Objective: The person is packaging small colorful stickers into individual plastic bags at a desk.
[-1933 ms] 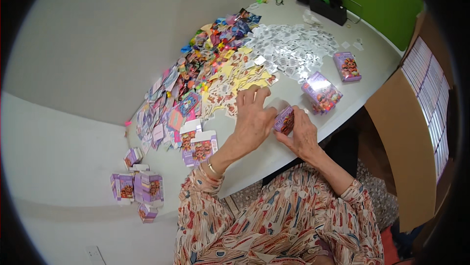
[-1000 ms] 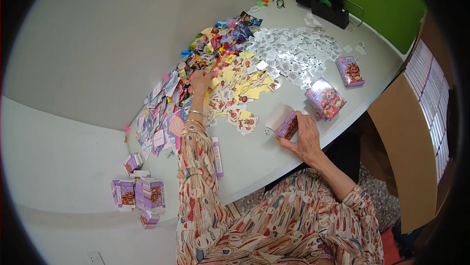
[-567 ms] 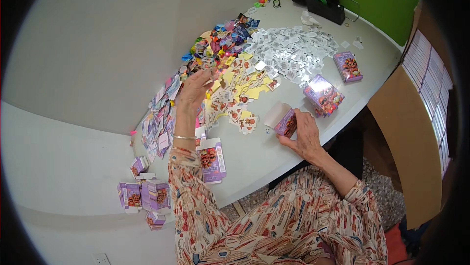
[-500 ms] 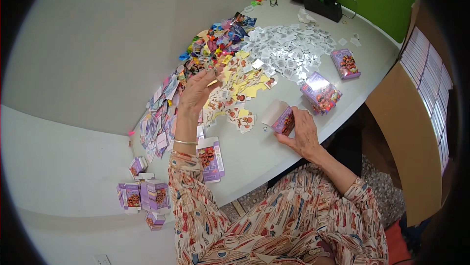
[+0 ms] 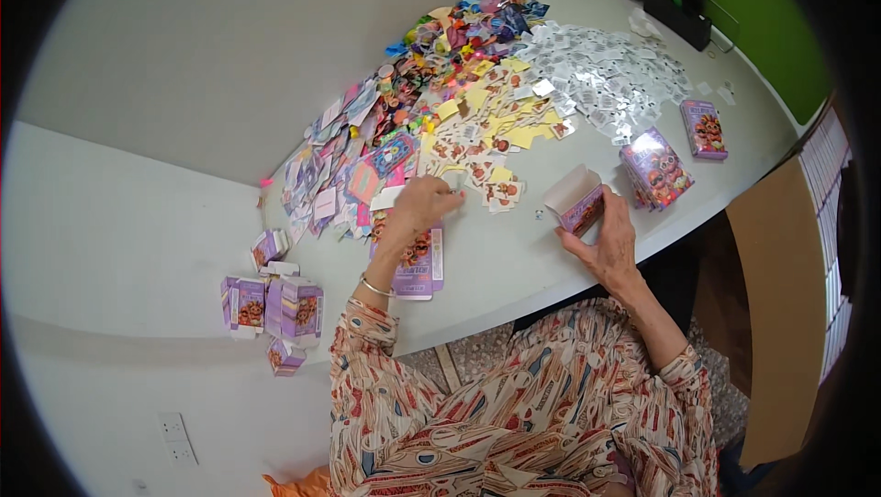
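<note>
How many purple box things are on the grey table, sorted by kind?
Open purple box, held by right hand: 1
Flat purple box, under left hand and wrist: 1
Pile of purple boxes: 1
Lone purple box: 1
Total: 4

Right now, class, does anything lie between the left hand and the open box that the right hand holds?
Only bare table lies between the left hand and the open box in the right hand.

Purple open box (image 5: pixel 580 203), yellow cards (image 5: pixel 514 125), grey table (image 5: pixel 514 258).
</note>
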Demonstrator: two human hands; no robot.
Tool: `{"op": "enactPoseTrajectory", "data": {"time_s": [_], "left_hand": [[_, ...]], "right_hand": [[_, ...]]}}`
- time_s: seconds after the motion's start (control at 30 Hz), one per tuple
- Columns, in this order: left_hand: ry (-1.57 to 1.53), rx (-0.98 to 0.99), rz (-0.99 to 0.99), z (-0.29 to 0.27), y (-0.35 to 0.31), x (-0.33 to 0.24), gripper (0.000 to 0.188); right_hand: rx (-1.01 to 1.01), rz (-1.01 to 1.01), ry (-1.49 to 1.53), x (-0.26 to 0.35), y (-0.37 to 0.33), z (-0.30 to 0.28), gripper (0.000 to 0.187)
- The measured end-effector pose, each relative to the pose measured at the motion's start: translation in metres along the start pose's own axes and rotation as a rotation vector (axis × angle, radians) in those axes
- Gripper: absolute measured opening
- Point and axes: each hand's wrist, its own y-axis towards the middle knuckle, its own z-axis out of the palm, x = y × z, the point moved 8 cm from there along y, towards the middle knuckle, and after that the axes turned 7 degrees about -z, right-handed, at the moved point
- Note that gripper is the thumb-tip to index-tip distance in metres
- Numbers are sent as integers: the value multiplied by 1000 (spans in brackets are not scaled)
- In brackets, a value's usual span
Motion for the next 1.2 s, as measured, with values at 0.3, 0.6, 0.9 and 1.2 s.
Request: {"op": "enactPoseTrajectory", "data": {"time_s": [0.3,0.6,0.9,1.2], "left_hand": [[462,-216,-317,-50,37,160,52],[-190,-501,-256,-82,26,117,25],[-145,-267,357,-65,-12,-183,18],[399,-20,526,-26,12,-232,12]], "right_hand": [[-23,-85,53,14,1,-4,78],[-15,-97,71,14,3,0,79],[11,-60,-50,10,8,1,79],[12,-65,-75,11,7,1,84]]}}
